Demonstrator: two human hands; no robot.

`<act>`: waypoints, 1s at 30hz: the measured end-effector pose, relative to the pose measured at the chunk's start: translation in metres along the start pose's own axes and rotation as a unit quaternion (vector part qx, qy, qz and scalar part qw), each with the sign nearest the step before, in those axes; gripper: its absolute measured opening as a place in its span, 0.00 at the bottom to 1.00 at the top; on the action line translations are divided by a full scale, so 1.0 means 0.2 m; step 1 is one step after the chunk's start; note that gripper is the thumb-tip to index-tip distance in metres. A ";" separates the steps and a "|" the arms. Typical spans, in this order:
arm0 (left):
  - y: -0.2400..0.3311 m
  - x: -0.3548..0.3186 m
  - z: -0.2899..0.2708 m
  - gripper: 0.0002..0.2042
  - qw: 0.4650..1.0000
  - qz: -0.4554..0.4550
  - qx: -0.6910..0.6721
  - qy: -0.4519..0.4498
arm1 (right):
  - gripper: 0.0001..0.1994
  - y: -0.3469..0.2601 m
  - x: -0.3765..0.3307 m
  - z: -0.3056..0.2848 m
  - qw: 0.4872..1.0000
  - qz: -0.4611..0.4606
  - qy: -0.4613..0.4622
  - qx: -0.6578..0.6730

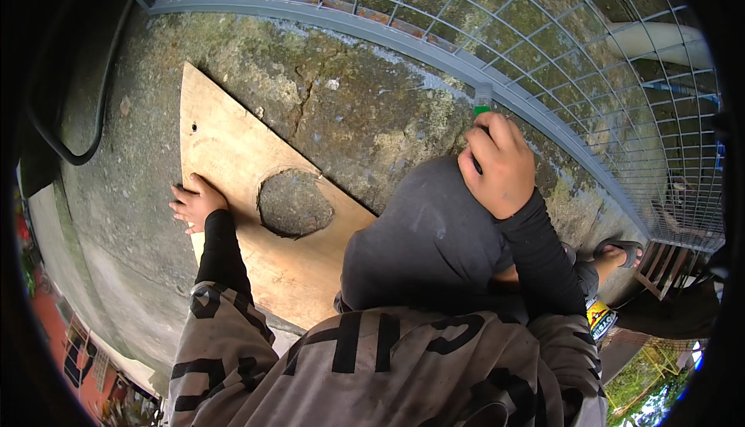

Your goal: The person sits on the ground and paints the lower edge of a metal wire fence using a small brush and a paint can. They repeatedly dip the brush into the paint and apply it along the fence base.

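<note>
A flat wooden board [225,148] with a rough-edged round hole lies on the concrete, partly hidden under my bent knee. My left hand [200,203] rests on the board's left edge, its fingers spread out past that edge. Over my knee, my right hand [500,167] is closed around a small tool with a green band and a greyish end [483,101]. A dark part of it shows between the fingers. The palm covers the rest, so its kind is not clear. This tool is held away from the board, close to the fence's lower rail.
A grey metal mesh fence [434,16] curves along the far side and the right. A black hose or cable [85,155] bends at the left. On the right are a sandalled foot [621,255], a slatted wooden piece [663,268] and a yellow-labelled can [600,318].
</note>
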State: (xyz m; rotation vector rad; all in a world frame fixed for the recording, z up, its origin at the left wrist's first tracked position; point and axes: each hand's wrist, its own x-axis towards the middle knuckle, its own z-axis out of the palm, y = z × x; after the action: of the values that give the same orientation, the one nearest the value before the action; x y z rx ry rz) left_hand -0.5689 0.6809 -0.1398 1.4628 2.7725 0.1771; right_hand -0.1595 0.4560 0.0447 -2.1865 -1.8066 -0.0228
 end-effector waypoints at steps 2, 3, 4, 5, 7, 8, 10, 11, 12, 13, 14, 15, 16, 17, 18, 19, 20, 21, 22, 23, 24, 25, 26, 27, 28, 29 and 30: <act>0.00 0.00 0.00 0.37 1.000 0.002 -0.003 0.003 | 0.11 0.00 0.05 0.00 0.999 -0.023 -0.020 -0.022; -0.01 0.00 0.00 0.37 1.000 0.001 -0.002 0.002 | 0.10 -0.01 0.07 0.01 0.999 -0.030 -0.028 -0.032; 0.00 0.00 0.00 0.37 1.000 0.002 -0.002 0.001 | 0.10 -0.01 0.10 0.02 0.998 -0.037 -0.036 -0.043; 0.00 0.00 0.00 0.37 1.000 0.002 -0.003 0.000 | 0.07 -0.01 0.12 0.04 0.996 -0.048 -0.036 -0.066; 0.00 0.00 0.00 0.36 1.000 0.004 -0.004 0.000 | 0.05 -0.02 0.17 0.07 0.991 -0.069 -0.070 -0.086; 0.00 0.00 0.00 0.36 1.000 0.005 -0.004 -0.001 | 0.04 -0.02 0.19 0.08 0.988 -0.078 -0.087 -0.096; 0.00 0.00 0.00 0.37 1.000 0.004 -0.003 -0.002 | 0.05 -0.03 0.23 0.10 0.983 -0.092 -0.116 -0.113; 0.00 0.00 0.00 0.37 1.000 0.004 -0.004 -0.002 | 0.06 -0.04 0.24 0.11 0.979 -0.092 -0.138 -0.121; 0.00 0.00 0.00 0.37 1.000 0.004 -0.005 -0.002 | 0.07 -0.04 0.26 0.12 0.974 -0.092 -0.161 -0.130; -0.01 0.01 0.00 0.36 1.000 0.003 -0.003 0.001 | 0.07 -0.04 0.27 0.14 0.974 -0.099 -0.166 -0.121; -0.01 0.01 0.00 0.36 1.000 0.004 -0.002 0.000 | 0.07 -0.04 0.27 0.15 0.971 -0.102 -0.175 -0.130; -0.01 0.01 0.00 0.36 1.000 0.004 -0.002 0.000 | 0.08 -0.04 0.28 0.16 0.967 -0.106 -0.183 -0.139; -0.01 0.01 0.00 0.36 1.000 0.005 -0.001 0.000 | 0.08 -0.03 0.29 0.16 0.964 -0.109 -0.192 -0.147; -0.01 0.01 0.00 0.36 1.000 0.006 -0.002 0.001 | 0.08 -0.03 0.30 0.16 0.963 -0.107 -0.200 -0.146; -0.01 0.01 0.00 0.36 1.000 0.007 -0.002 0.002 | 0.08 -0.02 0.31 0.16 0.962 -0.106 -0.208 -0.144; -0.01 0.01 0.00 0.36 1.000 0.007 -0.002 0.002 | 0.08 -0.02 0.31 0.16 0.960 -0.105 -0.217 -0.142; -0.01 0.01 0.00 0.36 1.000 0.008 -0.003 0.001 | 0.08 -0.01 0.32 0.17 0.959 -0.107 -0.218 -0.144; -0.01 0.01 0.00 0.36 1.000 0.010 0.002 0.002 | 0.08 -0.01 0.32 0.19 0.959 -0.110 -0.218 -0.146; -0.01 0.01 0.00 0.36 1.000 0.009 0.000 0.001 | 0.09 -0.01 0.32 0.20 0.958 -0.113 -0.219 -0.148; -0.01 0.01 0.01 0.36 1.000 0.009 -0.002 0.000 | 0.09 -0.01 0.32 0.20 0.959 -0.116 -0.212 -0.150; -0.01 0.01 0.02 0.36 1.000 0.009 -0.005 -0.001 | 0.09 -0.01 0.32 0.20 0.959 -0.118 -0.205 -0.154; -0.01 0.01 0.01 0.36 1.000 0.010 0.002 -0.001 | 0.09 -0.02 0.32 0.20 0.960 -0.123 -0.198 -0.154; -0.01 0.01 0.00 0.36 1.000 0.009 0.005 -0.001 | 0.09 -0.01 0.33 0.19 0.963 -0.115 -0.185 -0.159; -0.01 0.01 0.00 0.36 1.000 0.009 0.007 -0.001 | 0.09 -0.01 0.34 0.18 0.965 -0.106 -0.173 -0.164; -0.01 0.02 0.00 0.36 1.000 0.008 0.009 -0.002 | 0.09 0.00 0.36 0.17 0.967 -0.098 -0.161 -0.170; -0.02 0.02 0.00 0.36 1.000 0.006 0.012 -0.001 | 0.09 0.00 0.37 0.15 0.969 -0.096 -0.154 -0.168; -0.02 0.02 0.00 0.36 1.000 0.005 0.015 0.000 | 0.09 -0.01 0.39 0.13 0.971 -0.094 -0.147 -0.166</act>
State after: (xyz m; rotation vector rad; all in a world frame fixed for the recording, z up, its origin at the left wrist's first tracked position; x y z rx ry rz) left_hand -0.5755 0.6823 -0.1408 1.4821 2.7804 0.1362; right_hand -0.1494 0.5365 0.0368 -2.3277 -2.3191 -0.0485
